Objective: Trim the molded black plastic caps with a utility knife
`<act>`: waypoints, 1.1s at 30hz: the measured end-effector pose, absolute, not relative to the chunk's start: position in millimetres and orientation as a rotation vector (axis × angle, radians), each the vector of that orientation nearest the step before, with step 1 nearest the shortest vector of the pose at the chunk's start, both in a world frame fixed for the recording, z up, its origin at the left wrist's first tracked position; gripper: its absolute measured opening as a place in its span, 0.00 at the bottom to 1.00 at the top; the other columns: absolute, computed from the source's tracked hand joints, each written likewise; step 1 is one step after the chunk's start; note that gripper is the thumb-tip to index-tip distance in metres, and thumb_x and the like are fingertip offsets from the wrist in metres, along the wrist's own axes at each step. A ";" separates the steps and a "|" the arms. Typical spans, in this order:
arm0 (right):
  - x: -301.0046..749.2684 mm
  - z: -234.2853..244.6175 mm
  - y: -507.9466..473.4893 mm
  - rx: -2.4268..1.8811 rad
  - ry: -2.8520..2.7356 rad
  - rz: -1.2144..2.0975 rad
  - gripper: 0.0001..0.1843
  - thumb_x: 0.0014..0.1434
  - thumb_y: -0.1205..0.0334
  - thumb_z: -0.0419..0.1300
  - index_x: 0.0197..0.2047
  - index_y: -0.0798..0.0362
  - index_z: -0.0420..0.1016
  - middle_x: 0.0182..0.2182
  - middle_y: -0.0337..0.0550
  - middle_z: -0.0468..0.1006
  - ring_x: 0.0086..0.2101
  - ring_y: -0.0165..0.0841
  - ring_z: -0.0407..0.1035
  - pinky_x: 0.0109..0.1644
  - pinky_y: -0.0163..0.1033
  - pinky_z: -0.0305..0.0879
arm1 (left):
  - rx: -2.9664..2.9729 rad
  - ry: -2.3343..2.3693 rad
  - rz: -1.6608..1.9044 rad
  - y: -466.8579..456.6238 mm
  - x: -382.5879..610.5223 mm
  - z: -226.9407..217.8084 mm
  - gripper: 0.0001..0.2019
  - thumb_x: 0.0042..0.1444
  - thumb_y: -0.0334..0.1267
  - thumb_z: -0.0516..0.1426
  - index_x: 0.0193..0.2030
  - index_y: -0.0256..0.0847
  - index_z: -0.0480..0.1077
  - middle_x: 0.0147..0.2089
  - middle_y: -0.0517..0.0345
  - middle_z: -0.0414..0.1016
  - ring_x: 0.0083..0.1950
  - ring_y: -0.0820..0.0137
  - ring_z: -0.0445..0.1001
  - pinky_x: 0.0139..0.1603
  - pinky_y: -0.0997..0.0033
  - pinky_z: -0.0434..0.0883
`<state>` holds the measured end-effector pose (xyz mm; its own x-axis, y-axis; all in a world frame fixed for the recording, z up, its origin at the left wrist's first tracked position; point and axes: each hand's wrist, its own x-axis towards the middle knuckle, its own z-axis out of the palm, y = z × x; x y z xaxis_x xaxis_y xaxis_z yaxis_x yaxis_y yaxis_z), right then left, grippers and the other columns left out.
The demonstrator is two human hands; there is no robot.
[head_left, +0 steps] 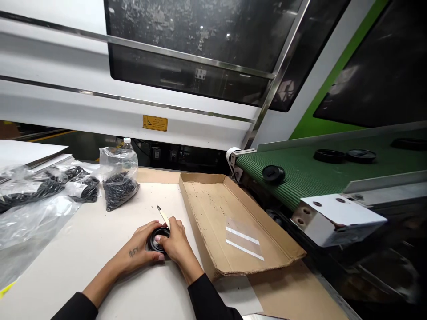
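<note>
On the white workbench (83,271): black round part (156,241) between both hands
Left hand (138,249): fingers together, clamped around it
Right hand (178,247): fingers clamped on a pale-handled knife (163,217)
Risk: blade skids off the part, nicking left fingers

Black ring-shaped part (156,240): mostly hidden behind the left hand (140,249) and right hand (176,245); any marking too small to read. Pale-handled knife (163,217): lower end hidden in the right hand; blade tip too small to make out. Plastic bottle (126,144): lower part hidden by a clear bag (116,165). Yellow warning label (155,123): print too small to read. Clear bags of black pieces (20,186): cut off by left edge. Green conveyor belt (333,166): cut off by right edge. Black sleeves (76,309): cut off by bottom edge.
</note>
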<state>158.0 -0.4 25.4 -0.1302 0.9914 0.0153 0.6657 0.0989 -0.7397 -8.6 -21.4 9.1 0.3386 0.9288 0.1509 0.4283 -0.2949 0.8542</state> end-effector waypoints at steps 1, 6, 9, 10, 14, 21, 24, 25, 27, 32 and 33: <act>156.1 26.2 -0.8 -1.644 -1.860 0.789 0.17 0.48 0.65 0.64 0.42 0.51 0.65 0.41 0.46 0.66 0.46 0.44 0.62 0.48 0.43 0.58 | 1.875 1.194 0.880 -21.4 -7.9 9.5 0.37 0.45 0.48 0.67 0.62 0.48 0.62 0.64 0.49 0.63 0.66 0.50 0.58 0.66 0.52 0.56; 150.9 29.5 -1.9 -1.732 -1.900 0.744 0.18 0.49 0.66 0.64 0.42 0.52 0.63 0.44 0.49 0.67 0.47 0.45 0.62 0.49 0.43 0.58 | 1.857 1.206 0.916 -23.7 -7.1 11.8 0.35 0.44 0.48 0.67 0.61 0.49 0.65 0.61 0.50 0.67 0.63 0.49 0.61 0.63 0.52 0.59; 149.7 30.9 0.2 -1.772 -1.927 0.750 0.18 0.49 0.66 0.63 0.43 0.51 0.63 0.45 0.50 0.66 0.48 0.46 0.62 0.50 0.44 0.58 | 1.857 1.213 0.930 -24.5 -7.3 11.5 0.36 0.43 0.49 0.67 0.60 0.50 0.65 0.60 0.52 0.68 0.63 0.50 0.61 0.63 0.53 0.60; 149.2 31.2 1.1 -1.787 -1.933 0.755 0.18 0.49 0.66 0.64 0.43 0.51 0.63 0.46 0.50 0.66 0.48 0.46 0.62 0.50 0.44 0.58 | 1.859 1.216 0.934 -24.5 -7.3 11.3 0.36 0.43 0.50 0.67 0.60 0.50 0.65 0.60 0.52 0.68 0.62 0.50 0.61 0.63 0.53 0.59; 145.6 32.5 4.4 -1.868 -1.930 0.761 0.20 0.49 0.64 0.64 0.44 0.51 0.63 0.46 0.51 0.66 0.48 0.50 0.62 0.49 0.47 0.57 | 1.871 1.230 0.936 -23.8 -6.8 10.6 0.37 0.42 0.50 0.68 0.60 0.49 0.65 0.59 0.51 0.69 0.62 0.50 0.61 0.62 0.53 0.59; 136.0 33.2 8.7 -2.048 -1.878 0.728 0.25 0.46 0.61 0.68 0.46 0.51 0.64 0.48 0.50 0.66 0.50 0.50 0.62 0.47 0.48 0.60 | 1.886 1.226 0.956 -25.1 -7.1 11.8 0.36 0.41 0.50 0.68 0.58 0.45 0.67 0.57 0.49 0.71 0.60 0.48 0.62 0.61 0.54 0.60; 131.7 34.3 11.7 -2.133 -1.870 0.712 0.28 0.44 0.61 0.70 0.48 0.53 0.65 0.51 0.52 0.65 0.51 0.50 0.62 0.48 0.48 0.62 | 1.896 1.226 0.969 -25.2 -7.7 11.9 0.36 0.40 0.51 0.68 0.58 0.43 0.68 0.56 0.47 0.72 0.59 0.47 0.63 0.60 0.53 0.60; 130.2 35.0 12.8 -2.164 -1.871 0.708 0.30 0.45 0.61 0.70 0.50 0.53 0.65 0.52 0.52 0.65 0.51 0.50 0.61 0.49 0.48 0.63 | 1.901 1.226 0.973 -24.8 -7.8 11.5 0.36 0.40 0.51 0.68 0.58 0.42 0.68 0.56 0.47 0.72 0.59 0.47 0.63 0.60 0.52 0.60; 126.8 36.9 15.3 -2.235 -1.870 0.699 0.32 0.47 0.60 0.70 0.54 0.55 0.64 0.54 0.52 0.63 0.53 0.49 0.60 0.51 0.50 0.63 | 1.910 1.230 0.974 -23.5 -8.2 9.7 0.37 0.40 0.51 0.68 0.57 0.41 0.68 0.55 0.46 0.72 0.58 0.48 0.64 0.60 0.52 0.60; 117.6 45.6 21.3 -2.426 -1.850 0.710 0.28 0.60 0.57 0.64 0.60 0.53 0.61 0.58 0.50 0.61 0.56 0.47 0.59 0.56 0.56 0.62 | 1.932 1.239 0.954 -20.0 -9.0 4.4 0.38 0.38 0.49 0.69 0.57 0.38 0.67 0.54 0.45 0.72 0.58 0.48 0.65 0.59 0.49 0.60; 115.8 47.9 21.8 -2.457 -1.843 0.710 0.27 0.61 0.57 0.63 0.61 0.52 0.61 0.59 0.50 0.61 0.56 0.47 0.59 0.56 0.56 0.62 | 1.938 1.238 0.953 -19.8 -9.1 4.2 0.37 0.39 0.48 0.69 0.56 0.38 0.67 0.53 0.45 0.73 0.58 0.49 0.65 0.59 0.49 0.60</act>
<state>115.8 21.8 47.9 0.2150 0.9090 -0.3571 0.9136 -0.3164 -0.2553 -9.1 -19.8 4.2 0.2932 0.9272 0.2329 0.4628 -0.3508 0.8141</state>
